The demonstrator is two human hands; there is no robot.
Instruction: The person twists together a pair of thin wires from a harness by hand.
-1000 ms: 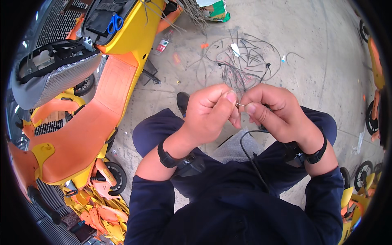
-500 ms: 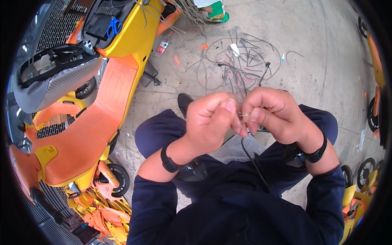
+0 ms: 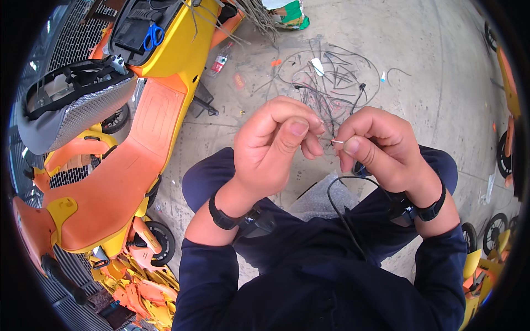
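Observation:
My right hand (image 3: 381, 146) pinches a thin wire (image 3: 338, 142) between thumb and forefinger, and a short pale end pokes out toward the left. Most of that wire is hidden by the fingers. To its left, my left hand (image 3: 270, 146) is raised with loosely curled fingers; its thumb tip stands apart from the fingertips and nothing shows in it. A black cable (image 3: 337, 207) loops below my right hand and runs down over my lap. Between my knees lies a piece of bubble wrap (image 3: 326, 201).
Cut black cables (image 3: 331, 77) lie tangled on the concrete floor ahead. At left stands an orange and yellow scooter body (image 3: 141, 138), with blue-handled scissors (image 3: 154, 36) in its open tray. A grey padded bag (image 3: 83, 105) sits beside it. Orange and yellow panels (image 3: 146, 295) are heaped at lower left.
My left hand has come away from the wire, moving left and up, and its fingers have loosened. My right hand still pinches the wire, slightly further right. More of the black cable's loop shows.

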